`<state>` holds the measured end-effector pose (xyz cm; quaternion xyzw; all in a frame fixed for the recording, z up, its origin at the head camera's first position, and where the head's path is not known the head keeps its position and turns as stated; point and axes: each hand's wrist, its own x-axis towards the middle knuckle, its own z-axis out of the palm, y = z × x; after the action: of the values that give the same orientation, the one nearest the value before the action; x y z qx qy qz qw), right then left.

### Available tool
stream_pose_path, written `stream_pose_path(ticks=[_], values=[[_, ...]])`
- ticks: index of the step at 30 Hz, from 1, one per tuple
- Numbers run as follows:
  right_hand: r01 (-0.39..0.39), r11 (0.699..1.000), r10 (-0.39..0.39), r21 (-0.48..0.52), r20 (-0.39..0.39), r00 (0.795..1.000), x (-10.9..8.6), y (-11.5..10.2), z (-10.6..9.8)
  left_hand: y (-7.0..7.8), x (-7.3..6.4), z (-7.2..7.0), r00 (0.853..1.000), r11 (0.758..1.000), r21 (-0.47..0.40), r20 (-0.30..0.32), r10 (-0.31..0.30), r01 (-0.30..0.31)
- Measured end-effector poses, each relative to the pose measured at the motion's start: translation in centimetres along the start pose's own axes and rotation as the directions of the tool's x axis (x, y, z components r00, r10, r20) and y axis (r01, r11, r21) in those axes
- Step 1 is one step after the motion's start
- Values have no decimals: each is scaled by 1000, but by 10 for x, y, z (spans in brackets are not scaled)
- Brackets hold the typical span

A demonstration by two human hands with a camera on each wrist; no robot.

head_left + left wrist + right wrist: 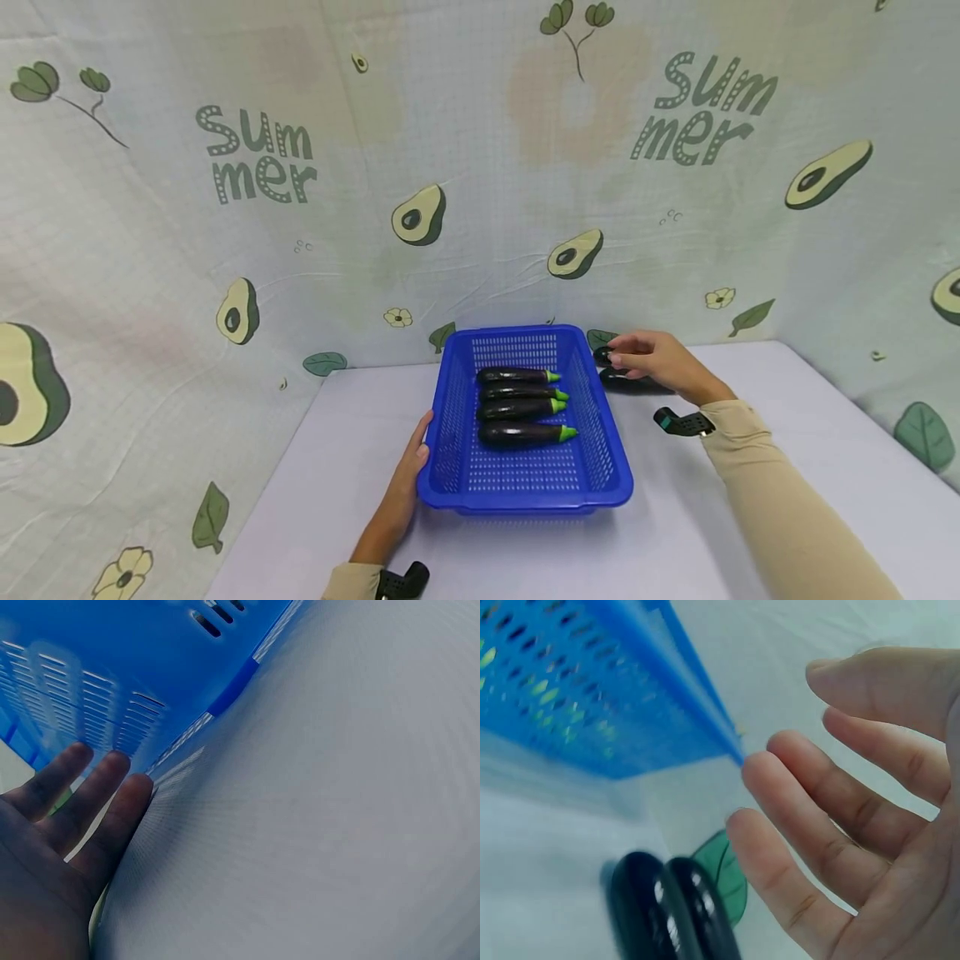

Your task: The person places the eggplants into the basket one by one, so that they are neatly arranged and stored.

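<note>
Head view: four eggplants (517, 408) lie in a row in the blue basket (525, 502). Two more eggplants (626, 382) lie on the white surface (360, 467), just right of it, by the right hand (660, 362). The left hand (405, 475) is at the basket's left side. The cloth (487, 125) behind says "SUMMER" twice.

Left wrist view: the left hand's fingers are straight and apart, tips by the basket wall. Pushing too hard might make the basket slide. I see no words.

Right wrist view: the right hand's fingers are apart, a bit bent, holding nothing. The two eggplants lie side by side, shiny and round, so a bump or weak pinch could make one roll or slip. No words show.
</note>
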<state>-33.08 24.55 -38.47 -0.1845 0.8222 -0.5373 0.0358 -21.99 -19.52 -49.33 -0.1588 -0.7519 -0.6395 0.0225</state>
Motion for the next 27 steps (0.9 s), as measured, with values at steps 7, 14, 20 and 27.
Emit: stream_pose_path(ticks=[7,14,20,27], values=[[-9,1000,8,-13,-76,997,-3,22,-9,-1,0,-1,1000,1000,2,-3,7,-7],[-51,999,49,-19,-99,994,-1,44,-21,-2,1,0,1000,1000,3,-1,5,-5],[-61,994,51,-89,-108,993,4,53,-27,-1,1,0,1000,1000,7,-3,6,-6],[-58,978,36,-198,-111,993,8,58,-33,1,1,1,1000,1000,8,1,1,-1]])
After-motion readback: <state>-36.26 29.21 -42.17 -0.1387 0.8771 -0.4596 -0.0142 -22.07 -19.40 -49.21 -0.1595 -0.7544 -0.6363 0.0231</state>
